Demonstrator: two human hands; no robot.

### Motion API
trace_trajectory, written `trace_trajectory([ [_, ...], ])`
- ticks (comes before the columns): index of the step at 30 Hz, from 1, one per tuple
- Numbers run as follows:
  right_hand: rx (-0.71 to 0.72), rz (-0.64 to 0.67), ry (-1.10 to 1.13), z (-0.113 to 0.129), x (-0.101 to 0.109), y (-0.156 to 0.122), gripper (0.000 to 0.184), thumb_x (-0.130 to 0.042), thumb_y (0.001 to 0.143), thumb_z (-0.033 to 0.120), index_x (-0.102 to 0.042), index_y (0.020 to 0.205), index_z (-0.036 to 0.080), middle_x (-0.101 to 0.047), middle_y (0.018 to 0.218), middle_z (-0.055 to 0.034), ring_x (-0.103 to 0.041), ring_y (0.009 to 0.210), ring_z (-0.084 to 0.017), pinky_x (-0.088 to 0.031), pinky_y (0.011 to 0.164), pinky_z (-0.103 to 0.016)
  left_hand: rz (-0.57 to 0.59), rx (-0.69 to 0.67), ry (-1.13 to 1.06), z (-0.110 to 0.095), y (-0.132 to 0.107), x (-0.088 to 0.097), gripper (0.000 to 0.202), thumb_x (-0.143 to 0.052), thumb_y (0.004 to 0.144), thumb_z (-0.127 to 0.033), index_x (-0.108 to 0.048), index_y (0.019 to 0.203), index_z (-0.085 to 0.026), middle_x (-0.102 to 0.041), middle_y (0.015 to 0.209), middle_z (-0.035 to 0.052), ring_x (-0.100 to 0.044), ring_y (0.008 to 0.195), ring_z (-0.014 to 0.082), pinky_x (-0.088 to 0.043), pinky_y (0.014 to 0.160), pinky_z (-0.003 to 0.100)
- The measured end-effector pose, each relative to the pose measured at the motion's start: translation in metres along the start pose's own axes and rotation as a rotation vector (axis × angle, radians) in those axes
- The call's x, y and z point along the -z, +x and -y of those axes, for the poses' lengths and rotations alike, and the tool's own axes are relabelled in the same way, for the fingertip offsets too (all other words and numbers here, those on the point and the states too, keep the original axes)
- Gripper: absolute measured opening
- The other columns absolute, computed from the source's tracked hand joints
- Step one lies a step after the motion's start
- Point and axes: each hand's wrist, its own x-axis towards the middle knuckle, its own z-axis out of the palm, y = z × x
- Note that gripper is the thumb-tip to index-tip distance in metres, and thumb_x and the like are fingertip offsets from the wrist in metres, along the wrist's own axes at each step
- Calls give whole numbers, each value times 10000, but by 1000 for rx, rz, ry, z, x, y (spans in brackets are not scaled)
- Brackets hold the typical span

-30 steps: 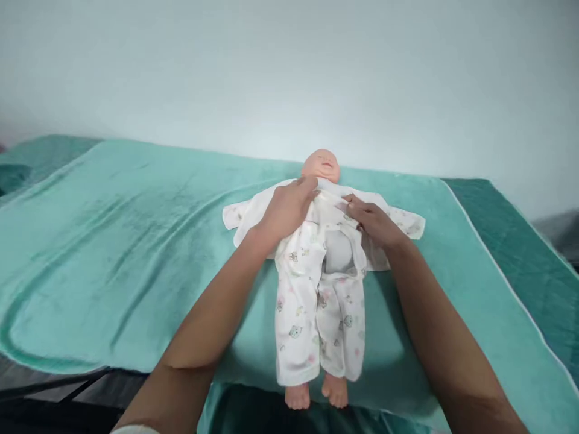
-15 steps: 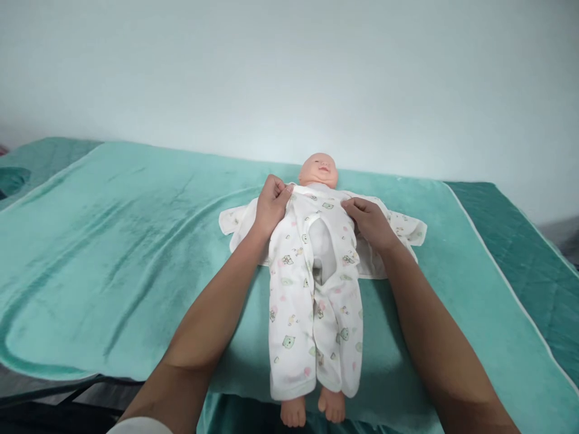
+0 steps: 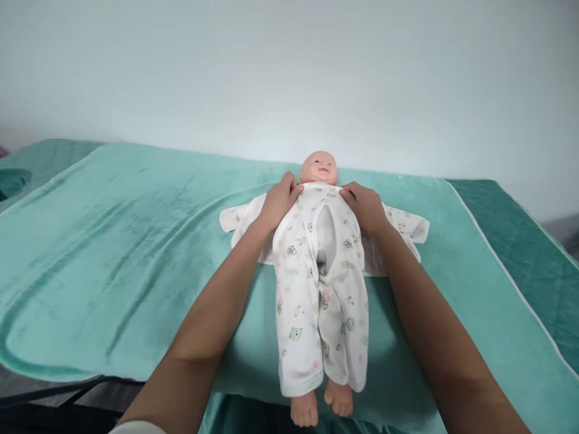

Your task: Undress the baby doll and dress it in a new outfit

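Observation:
A baby doll (image 3: 319,167) lies on its back, head toward the wall and bare feet toward me. White split-crotch baby pants (image 3: 296,307) with small animal prints cover its legs and reach up to its chest. My left hand (image 3: 281,202) is closed on the waistband at the left, thumb on top. At the right side of the waistband, my right hand (image 3: 365,208) pinches the cloth in the same way. A matching white baby shirt (image 3: 409,225) spreads out on both sides, its sleeves extended. Much of the shirt is hidden beneath the pants and my hands.
A light green plush blanket (image 3: 113,253) lies under the doll. Darker quilted fabric (image 3: 515,241) shows at the right and far left. A pale wall (image 3: 289,78) rises behind. A dark bar (image 3: 58,389) runs below the blanket's edge at lower left.
Both hands have moved up toward the doll's neck, drawing the waistband higher on the chest. The doll's legs and the pants have shifted slightly right.

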Motion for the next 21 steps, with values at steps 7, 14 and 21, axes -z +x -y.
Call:
trace_trajectory([
  [7,-79,-38,53,-3,-6,9,249,-468,935,399,-578,803,218,-679,825,-38,-578,770,-209,-379,721,-312,-71,55,-75,7,10,-5,137,-571,878,-248,-459,804,-225,-568,707,-32,-525,670,152,-391,670,291],
  [14,170,-86,276,-4,-8,-12,323,-415,994,382,-657,1155,241,-706,1171,-55,-630,1076,-225,-451,943,-366,-4,-147,-163,11,-4,-6,310,-456,916,-214,-719,1071,-271,-721,1155,18,-644,1105,216,-468,981,367],
  [21,308,-87,155,-6,-2,-33,414,-454,951,339,-630,1313,245,-639,1358,-66,-564,1269,-253,-415,1086,-438,-24,-257,-4,20,-22,-2,385,-510,881,-163,-722,1164,-314,-713,1231,26,-639,1126,244,-467,1006,419],
])
